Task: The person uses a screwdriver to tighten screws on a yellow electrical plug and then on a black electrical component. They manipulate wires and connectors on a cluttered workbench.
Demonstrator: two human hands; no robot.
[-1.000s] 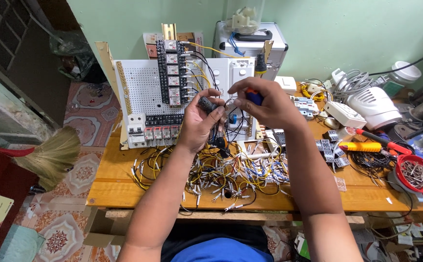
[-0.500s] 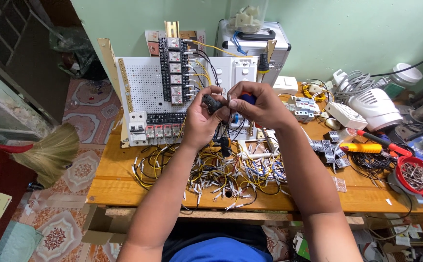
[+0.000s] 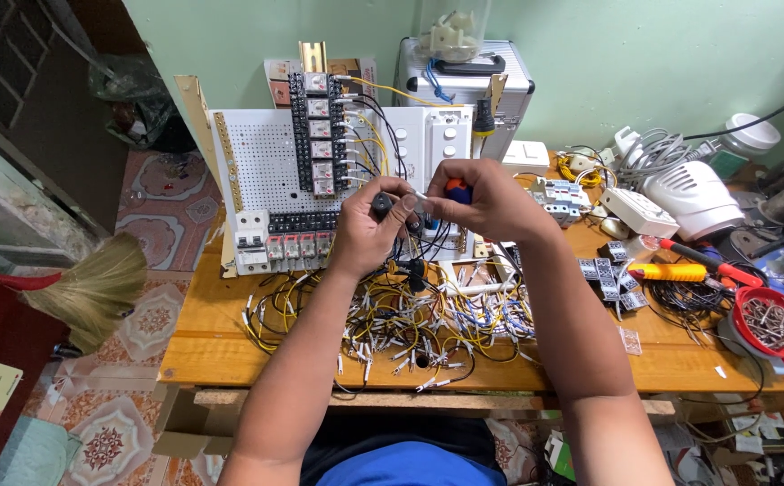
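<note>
Left hand (image 3: 369, 229) gripping a small black part (image 3: 381, 205), our right hand (image 3: 491, 202) clasps an orange-handled screwdriver (image 3: 456, 190) before the white panel (image 3: 270, 175), tightening; next needs steady alignment.

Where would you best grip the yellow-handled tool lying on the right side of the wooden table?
Probably the yellow-handled tool is best taken around its thick yellow handle, from above: it lies flat and lengthwise, its top bare, while black wires crowd its near side.
</note>
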